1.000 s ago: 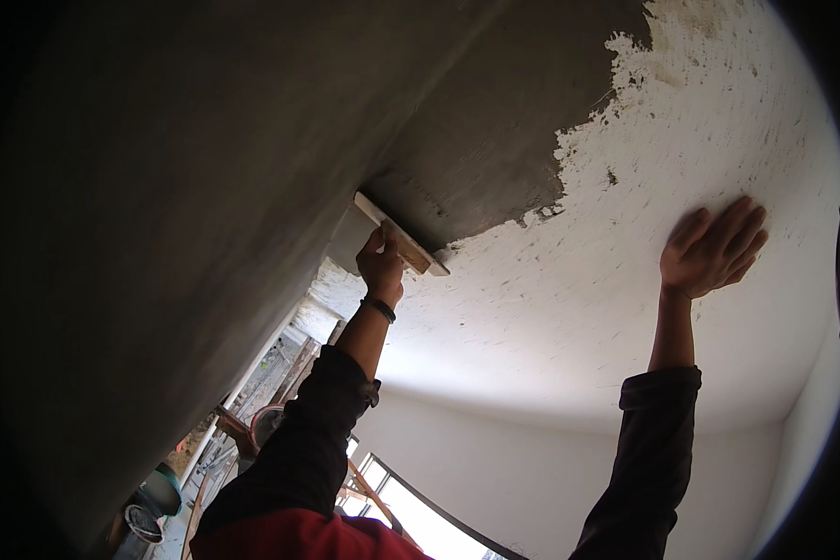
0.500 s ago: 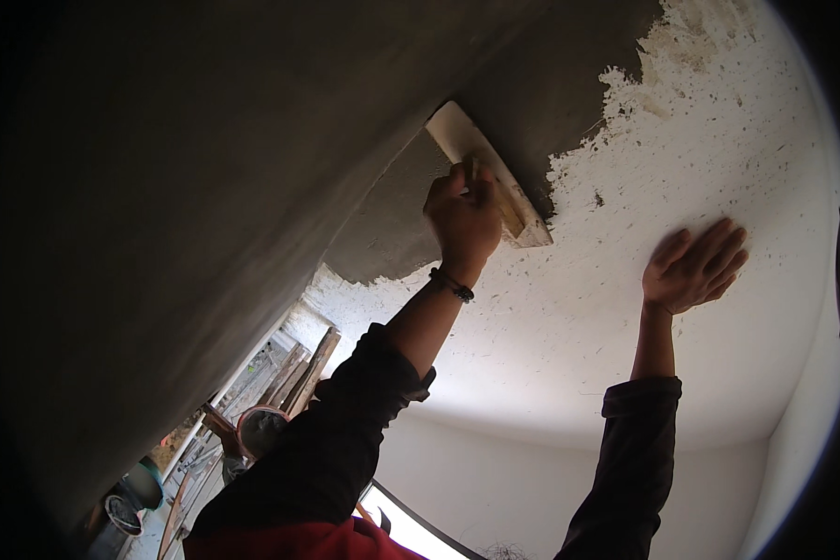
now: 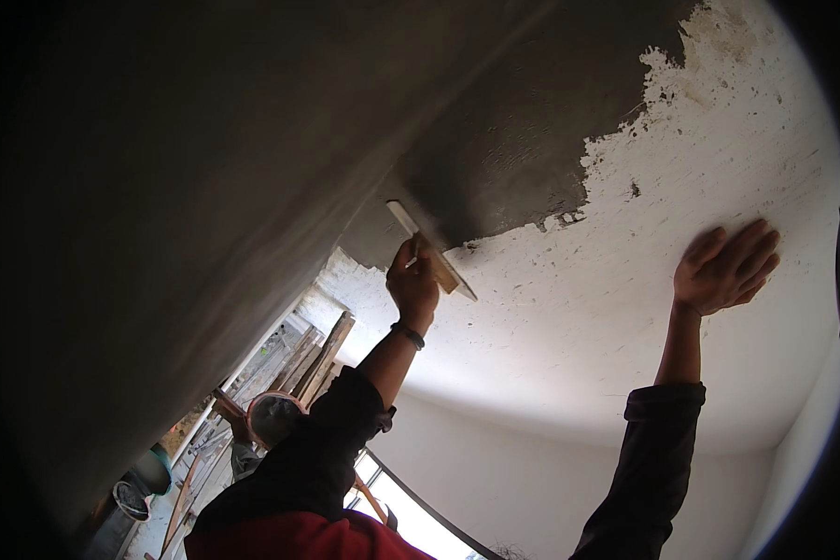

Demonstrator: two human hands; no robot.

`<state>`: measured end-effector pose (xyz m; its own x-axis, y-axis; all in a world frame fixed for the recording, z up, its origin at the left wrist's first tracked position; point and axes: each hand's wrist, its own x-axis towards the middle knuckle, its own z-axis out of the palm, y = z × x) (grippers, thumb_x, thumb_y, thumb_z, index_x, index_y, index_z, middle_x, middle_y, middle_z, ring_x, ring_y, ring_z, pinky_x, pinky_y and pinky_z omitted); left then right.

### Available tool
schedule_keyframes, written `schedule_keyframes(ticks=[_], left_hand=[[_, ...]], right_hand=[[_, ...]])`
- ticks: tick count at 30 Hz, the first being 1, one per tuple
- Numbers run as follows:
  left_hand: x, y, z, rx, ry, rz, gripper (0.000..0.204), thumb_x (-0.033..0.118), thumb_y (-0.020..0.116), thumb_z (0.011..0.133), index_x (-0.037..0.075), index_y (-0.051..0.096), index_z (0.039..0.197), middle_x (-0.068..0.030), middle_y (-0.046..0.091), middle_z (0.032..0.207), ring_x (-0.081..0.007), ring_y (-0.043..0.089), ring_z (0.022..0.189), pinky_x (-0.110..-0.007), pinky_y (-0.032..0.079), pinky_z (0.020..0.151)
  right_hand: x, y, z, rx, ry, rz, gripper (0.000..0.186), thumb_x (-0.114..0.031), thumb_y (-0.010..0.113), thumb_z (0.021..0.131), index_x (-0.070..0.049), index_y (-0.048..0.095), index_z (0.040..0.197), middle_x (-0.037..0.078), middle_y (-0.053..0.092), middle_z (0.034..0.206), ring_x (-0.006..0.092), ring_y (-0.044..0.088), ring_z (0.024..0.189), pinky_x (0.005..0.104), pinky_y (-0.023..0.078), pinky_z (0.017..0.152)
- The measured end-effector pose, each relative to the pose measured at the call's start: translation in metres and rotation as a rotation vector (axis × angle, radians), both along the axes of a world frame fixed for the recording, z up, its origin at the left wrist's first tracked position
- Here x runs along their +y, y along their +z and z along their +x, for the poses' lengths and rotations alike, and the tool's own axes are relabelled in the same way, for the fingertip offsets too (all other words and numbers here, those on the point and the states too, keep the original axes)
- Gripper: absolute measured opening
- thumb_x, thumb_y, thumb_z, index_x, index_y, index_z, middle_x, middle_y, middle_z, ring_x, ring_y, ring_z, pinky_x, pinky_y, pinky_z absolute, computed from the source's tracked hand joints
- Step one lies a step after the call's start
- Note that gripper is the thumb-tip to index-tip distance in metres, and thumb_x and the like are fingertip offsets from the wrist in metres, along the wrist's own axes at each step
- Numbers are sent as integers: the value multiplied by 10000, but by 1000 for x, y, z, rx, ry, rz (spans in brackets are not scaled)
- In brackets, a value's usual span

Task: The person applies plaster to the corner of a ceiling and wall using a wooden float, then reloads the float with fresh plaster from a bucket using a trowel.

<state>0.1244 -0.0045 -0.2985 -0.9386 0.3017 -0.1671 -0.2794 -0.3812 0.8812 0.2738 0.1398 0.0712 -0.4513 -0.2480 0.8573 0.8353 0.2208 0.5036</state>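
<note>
My left hand (image 3: 413, 287) is closed around the handle of a plastering trowel (image 3: 457, 283), which has a long, narrow metal blade. The blade stands tilted at the lower border of wet grey plaster (image 3: 504, 140), partly over the white surface (image 3: 569, 308) the plaster covers. A dark bracelet (image 3: 408, 335) circles my left wrist. Farther right, my right hand (image 3: 726, 268) lies with its palm toward the white surface and its fingers stretched out. It holds nothing. Ragged edges and small grey specks mark where the plaster meets the white.
A dark grey surface (image 3: 159, 215) fills the left side, close to my left arm. Below stand a round bucket (image 3: 275, 419), wooden planks (image 3: 323, 355) and a green bucket (image 3: 157, 467). A bright window (image 3: 411, 509) shows at the bottom.
My left hand has drawn the trowel down and left, to the plaster's lower border, and its blade is now seen more edge-on. My right hand stays flat; the whole view has shifted slightly.
</note>
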Motion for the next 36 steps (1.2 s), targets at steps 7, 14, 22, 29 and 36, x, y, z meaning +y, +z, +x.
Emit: schedule_keyframes(ticks=[7,14,22,29,36], left_hand=[[14,-127,-42,-192,-10,-61,325,288,627,1009,2,695,1148,-69,729,1036,-128,618,952,-331,495,847],[28,-84,-50,-99,2,-153,296,286,604,1014,22,704,1099,-55,731,981,-127,607,897,-340,487,815],[34,12,-52,174,101,-188,167,128,634,976,8,703,1070,-49,680,871,-102,585,837,-287,474,746],[1,139,-21,435,134,18,268,121,648,959,50,661,1217,-106,678,1023,-205,647,875,-324,519,781],[8,-94,-21,-67,-22,-36,373,324,589,1028,1,661,1201,-79,703,1111,-139,625,999,-315,501,873]], right_hand=[[4,-3,0,-38,10,34,617,-482,342,1029,-132,426,1530,179,431,1546,405,369,1440,509,297,1172],[6,2,0,-58,65,50,615,-483,337,1032,-124,440,1521,166,457,1531,408,387,1429,499,292,1179],[1,3,-6,-16,43,44,626,-500,318,1029,-131,446,1519,160,452,1537,404,394,1424,509,292,1168],[2,2,0,-45,5,101,586,-460,383,1032,-111,482,1492,164,515,1485,396,446,1388,484,320,1158],[4,6,-1,-124,67,177,554,-412,428,1029,-85,506,1469,172,531,1466,393,490,1353,501,374,1126]])
